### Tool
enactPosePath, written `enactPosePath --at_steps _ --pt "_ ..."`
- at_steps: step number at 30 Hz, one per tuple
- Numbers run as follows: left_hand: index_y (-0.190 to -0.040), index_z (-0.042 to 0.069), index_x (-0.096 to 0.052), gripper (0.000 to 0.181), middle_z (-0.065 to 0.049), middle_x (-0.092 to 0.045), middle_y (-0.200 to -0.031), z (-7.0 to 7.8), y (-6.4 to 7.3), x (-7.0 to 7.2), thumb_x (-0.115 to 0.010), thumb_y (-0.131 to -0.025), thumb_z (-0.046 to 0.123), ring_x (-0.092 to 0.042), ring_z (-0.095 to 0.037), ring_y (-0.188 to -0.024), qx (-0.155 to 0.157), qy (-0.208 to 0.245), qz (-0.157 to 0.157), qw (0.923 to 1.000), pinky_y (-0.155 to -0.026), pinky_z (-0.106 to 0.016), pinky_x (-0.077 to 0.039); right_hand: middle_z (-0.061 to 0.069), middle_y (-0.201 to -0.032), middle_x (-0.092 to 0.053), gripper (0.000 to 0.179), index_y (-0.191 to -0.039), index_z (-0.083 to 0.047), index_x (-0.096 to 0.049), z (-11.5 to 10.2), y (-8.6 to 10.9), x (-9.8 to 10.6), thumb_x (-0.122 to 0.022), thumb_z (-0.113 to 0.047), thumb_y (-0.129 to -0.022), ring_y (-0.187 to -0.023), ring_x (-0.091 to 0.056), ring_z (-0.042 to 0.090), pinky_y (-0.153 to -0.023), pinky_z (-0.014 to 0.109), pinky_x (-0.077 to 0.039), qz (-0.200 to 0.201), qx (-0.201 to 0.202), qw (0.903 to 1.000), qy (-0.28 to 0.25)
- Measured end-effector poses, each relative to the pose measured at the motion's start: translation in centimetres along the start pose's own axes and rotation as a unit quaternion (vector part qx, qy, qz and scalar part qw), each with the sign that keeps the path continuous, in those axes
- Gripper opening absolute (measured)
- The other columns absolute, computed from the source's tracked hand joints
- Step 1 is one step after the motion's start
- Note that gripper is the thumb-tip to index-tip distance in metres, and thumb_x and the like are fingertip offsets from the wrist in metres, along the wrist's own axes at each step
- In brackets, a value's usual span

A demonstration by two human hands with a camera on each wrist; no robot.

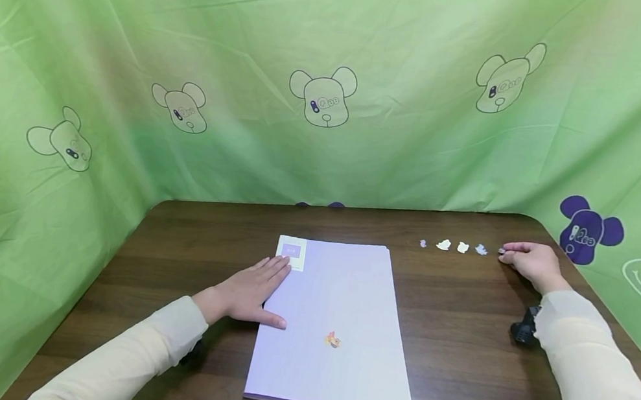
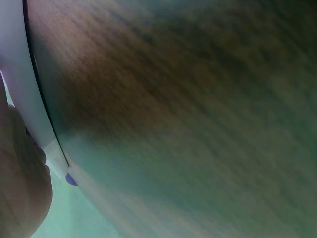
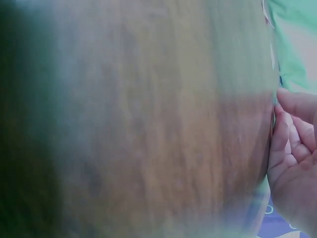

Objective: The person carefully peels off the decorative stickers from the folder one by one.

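Observation:
My left hand lies with straight fingers on the left edge of a pale lavender pad of paper, fingertips at the white label in its upper left corner. In the left wrist view part of that hand shows beside the pad's edge. Far to the right, my right hand pinches a small purplish cut-out piece between thumb and finger, low at the tabletop. The right wrist view shows thumb and fingertips together. A small orange and yellow cut-out lies on the pad's lower middle.
Several small pale and purplish cut-outs lie in a row along the back right of the brown wooden table. A green cloth printed with bear heads hangs behind and at both sides. A black device sits under the right wrist.

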State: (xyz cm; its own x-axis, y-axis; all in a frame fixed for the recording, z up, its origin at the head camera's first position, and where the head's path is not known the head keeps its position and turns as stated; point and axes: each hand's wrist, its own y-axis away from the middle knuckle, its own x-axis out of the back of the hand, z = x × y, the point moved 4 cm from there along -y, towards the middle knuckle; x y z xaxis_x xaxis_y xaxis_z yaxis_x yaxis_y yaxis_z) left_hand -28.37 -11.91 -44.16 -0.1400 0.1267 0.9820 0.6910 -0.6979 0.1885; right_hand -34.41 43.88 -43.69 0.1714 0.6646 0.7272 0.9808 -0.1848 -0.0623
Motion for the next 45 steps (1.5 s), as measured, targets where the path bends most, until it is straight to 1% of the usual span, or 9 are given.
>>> enactPosePath --at_steps 3,9,13,21,25,31,39,41,45 --pt "-0.156 0.005 -0.008 0.116 -0.009 0.001 -0.162 0.0 0.0 0.0 -0.033 -0.078 0.088 0.005 -0.019 -0.147 0.0 0.0 0.001 1.0 -0.117 -0.035 -0.001 0.013 -0.094 -0.071 0.038 -0.113 0.014 -0.063 -0.2 0.1 0.1 -0.067 -0.014 -0.087 -0.078 -0.048 0.002 -0.068 0.023 -0.039 0.001 0.005 1.0 -0.005" --pt "-0.156 0.004 -0.008 0.116 -0.009 0.001 -0.162 0.0 0.1 -0.1 -0.034 -0.079 0.087 0.005 -0.02 -0.147 0.001 0.001 0.0 1.0 -0.117 -0.034 -0.002 0.019 -0.101 -0.069 0.037 -0.113 0.013 -0.063 -0.2 0.2 -0.1 -0.065 -0.015 -0.089 -0.09 -0.051 0.021 -0.07 0.027 -0.038 0.003 0.0 1.0 -0.002" --pt "-0.156 0.004 -0.008 0.116 -0.009 0.001 -0.162 -0.1 0.2 -0.1 -0.034 -0.079 0.087 0.005 -0.02 -0.147 0.0 0.003 0.002 1.0 -0.117 -0.035 -0.002 0.023 -0.106 -0.066 0.036 -0.113 0.012 -0.064 -0.3 0.2 -0.2 -0.064 -0.015 -0.09 -0.092 -0.051 0.024 -0.07 0.028 -0.038 0.003 0.0 1.0 0.001" --pt "-0.156 0.005 -0.007 0.117 -0.008 0.002 -0.162 -0.1 0.2 -0.2 -0.032 -0.078 0.088 0.006 -0.019 -0.147 0.002 0.002 0.002 1.0 -0.117 -0.034 -0.002 0.019 -0.103 -0.068 0.035 -0.113 0.012 -0.064 -0.7 0.1 -0.1 -0.066 -0.015 -0.09 -0.081 -0.051 0.008 -0.066 0.023 -0.041 0.0 0.01 0.9999 -0.003" --pt "-0.156 0.005 -0.007 0.116 -0.008 0.002 -0.162 -0.1 0.1 -0.1 -0.032 -0.078 0.088 0.006 -0.019 -0.147 0.004 0.003 -0.001 1.0 -0.117 -0.034 -0.001 0.011 -0.098 -0.068 0.037 -0.117 0.013 -0.061 -1.1 -0.1 -0.5 -0.065 -0.014 -0.092 -0.074 -0.056 0.001 -0.062 0.02 -0.048 -0.016 0.015 0.9994 -0.029" --pt "-0.156 0.005 -0.007 0.115 -0.008 0.002 -0.162 -0.1 0.1 0.0 -0.033 -0.079 0.087 0.006 -0.019 -0.147 0.003 0.002 -0.004 1.0 -0.117 -0.034 -0.001 0.002 -0.095 -0.068 0.041 -0.121 0.016 -0.057 -2.6 0.0 -1.8 -0.065 -0.011 -0.092 -0.073 -0.06 0.003 -0.063 0.025 -0.054 -0.044 0.021 0.9945 -0.093" --pt "-0.155 0.003 -0.01 0.114 -0.011 -0.001 -0.162 0.1 0.1 0.3 -0.037 -0.08 0.085 0.001 -0.023 -0.148 -0.006 0.0 0.004 1.0 -0.117 -0.037 -0.005 -0.014 -0.088 -0.067 0.045 -0.125 0.019 -0.051 -5.5 0.9 -4.1 -0.066 -0.009 -0.093 -0.077 -0.062 0.002 -0.068 0.025 -0.055 -0.095 0.033 0.9786 -0.18" --pt "-0.155 0.003 -0.01 0.114 -0.011 -0.002 -0.162 0.1 0.1 0.3 -0.037 -0.08 0.084 0.001 -0.023 -0.148 -0.005 -0.003 0.004 1.0 -0.117 -0.037 -0.005 -0.015 -0.088 -0.066 0.045 -0.125 0.019 -0.051 -6.5 1.3 -4.8 -0.067 -0.007 -0.092 -0.077 -0.062 0.001 -0.068 0.025 -0.055 -0.105 0.034 0.9754 -0.191" --pt "-0.155 0.003 -0.009 0.114 -0.011 -0.001 -0.162 0.1 0.1 0.4 -0.037 -0.08 0.085 0.001 -0.022 -0.148 -0.004 -0.006 0.002 1.0 -0.117 -0.036 -0.004 -0.009 -0.091 -0.07 0.046 -0.125 0.019 -0.051 -8.5 2.4 -6.2 -0.068 -0.006 -0.091 -0.076 -0.061 0.0 -0.068 0.025 -0.054 -0.123 0.044 0.9707 -0.202"
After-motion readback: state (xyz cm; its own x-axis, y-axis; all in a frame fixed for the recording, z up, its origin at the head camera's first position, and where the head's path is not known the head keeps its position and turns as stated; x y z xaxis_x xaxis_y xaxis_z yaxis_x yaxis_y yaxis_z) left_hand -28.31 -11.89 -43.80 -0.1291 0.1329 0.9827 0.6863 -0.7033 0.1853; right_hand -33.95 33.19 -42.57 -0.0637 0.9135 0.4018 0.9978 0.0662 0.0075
